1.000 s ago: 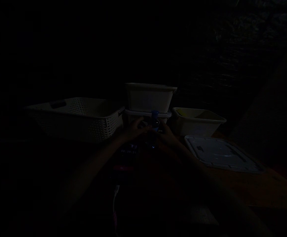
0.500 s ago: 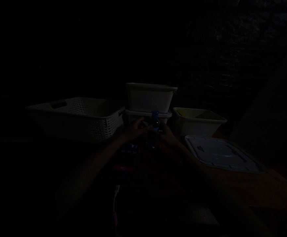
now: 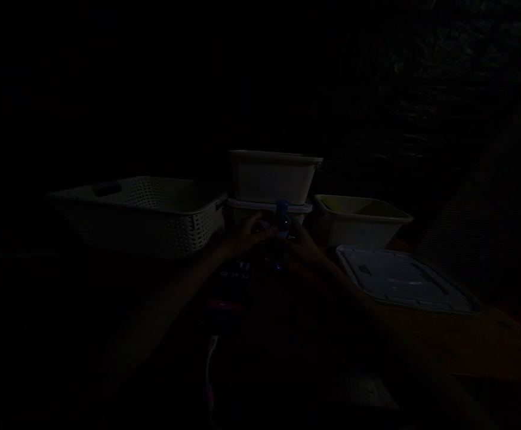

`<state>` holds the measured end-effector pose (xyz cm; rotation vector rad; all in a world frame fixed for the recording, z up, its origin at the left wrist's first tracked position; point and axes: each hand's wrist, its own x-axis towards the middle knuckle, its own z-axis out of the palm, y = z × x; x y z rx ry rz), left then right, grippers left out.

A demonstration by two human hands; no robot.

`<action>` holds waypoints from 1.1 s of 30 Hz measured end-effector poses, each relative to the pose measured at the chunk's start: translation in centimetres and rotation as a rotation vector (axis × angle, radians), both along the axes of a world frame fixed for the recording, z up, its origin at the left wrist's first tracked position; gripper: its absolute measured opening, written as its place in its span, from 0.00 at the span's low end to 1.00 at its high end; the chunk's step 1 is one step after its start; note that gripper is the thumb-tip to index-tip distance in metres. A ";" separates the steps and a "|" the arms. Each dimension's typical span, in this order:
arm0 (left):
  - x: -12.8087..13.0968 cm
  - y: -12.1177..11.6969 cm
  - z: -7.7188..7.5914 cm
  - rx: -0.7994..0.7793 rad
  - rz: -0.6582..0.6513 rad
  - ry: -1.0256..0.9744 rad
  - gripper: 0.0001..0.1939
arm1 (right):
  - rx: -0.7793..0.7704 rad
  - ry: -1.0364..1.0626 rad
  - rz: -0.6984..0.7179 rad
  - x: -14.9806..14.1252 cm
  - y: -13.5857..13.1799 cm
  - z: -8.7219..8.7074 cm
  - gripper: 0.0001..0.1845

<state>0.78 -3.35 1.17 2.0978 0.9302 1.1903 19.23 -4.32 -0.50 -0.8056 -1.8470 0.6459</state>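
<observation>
The scene is very dark. A small clear plastic bottle (image 3: pixel 281 221) with a blue cap stands upright in the middle. My left hand (image 3: pixel 247 233) is at its left side, with the fingertips closed against it at mid-height. From the right, my right hand (image 3: pixel 304 243) closes its fingers on the bottle's other side. Shadow hides the bottle's lower part and some of the fingers. Just left of the bottle, below my left hand, lies a phone (image 3: pixel 234 276) with a lit timer.
A white perforated basket (image 3: pixel 166 230) stands at left. Behind the bottle, an open white tub (image 3: pixel 271 178) sits on a lidded tub (image 3: pixel 242 206). At right are another tub (image 3: pixel 358 230) with something yellow inside, and a flat lid (image 3: pixel 403 278). A white cable (image 3: pixel 208 361) lies in front.
</observation>
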 end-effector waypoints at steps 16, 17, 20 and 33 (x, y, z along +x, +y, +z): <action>-0.3 0.3 -0.3 -0.082 0.040 0.069 0.33 | 0.045 -0.022 -0.046 0.3 0.5 -0.1 0.35; -0.3 0.2 -0.4 -0.076 0.050 0.073 0.33 | 0.044 -0.020 -0.048 0.4 0.5 0.0 0.36; -0.3 0.1 -0.5 -0.052 0.068 0.093 0.35 | 0.039 -0.009 -0.053 0.3 0.3 0.1 0.37; -0.1 0.0 -0.3 0.106 0.057 0.090 0.35 | 0.055 0.017 -0.019 0.0 -0.2 0.3 0.34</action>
